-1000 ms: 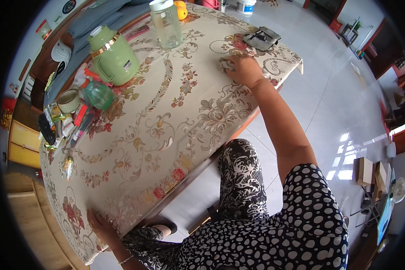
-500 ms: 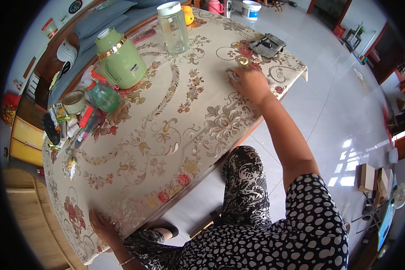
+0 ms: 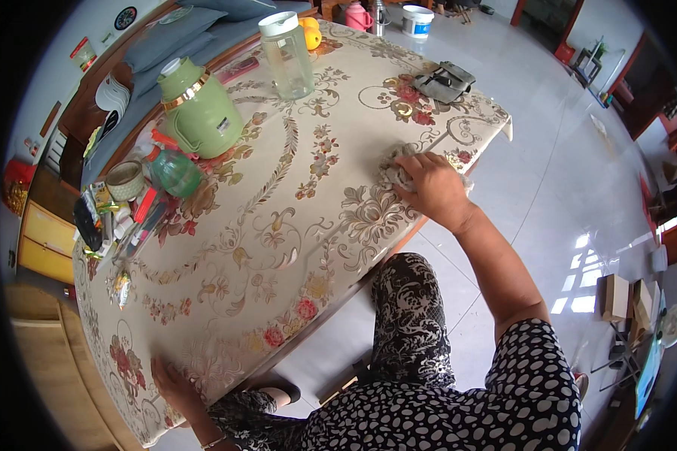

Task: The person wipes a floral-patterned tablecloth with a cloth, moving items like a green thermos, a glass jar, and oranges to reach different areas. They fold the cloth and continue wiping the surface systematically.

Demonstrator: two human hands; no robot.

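Observation:
A crumpled greyish rag (image 3: pixel 395 170) is bunched under my right hand (image 3: pixel 438 188), whose fingers close over it and press it on the flowered tablecloth (image 3: pixel 278 199) near the table's right-hand edge. My left hand (image 3: pixel 177 387) lies flat at the near left corner of the table, holding nothing. Beyond the right hand, a small grey bag (image 3: pixel 444 81) sits close to the far right corner. At the far side stands a clear jug (image 3: pixel 287 60) with a white lid, and left of it a green thermos jug (image 3: pixel 203 113).
Along the left side are a green plastic bottle (image 3: pixel 175 172), a woven-look cup (image 3: pixel 125 180) and assorted small items. Oranges (image 3: pixel 312 37) sit behind the clear jug. A cushioned wooden sofa (image 3: pixel 203 41) borders the far left side. A white bucket (image 3: pixel 417 22) stands on the tiled floor.
My right hand has come nearer to me with the rag, away from the grey bag, and the rag shows more plainly. My left hand stays in about the same place.

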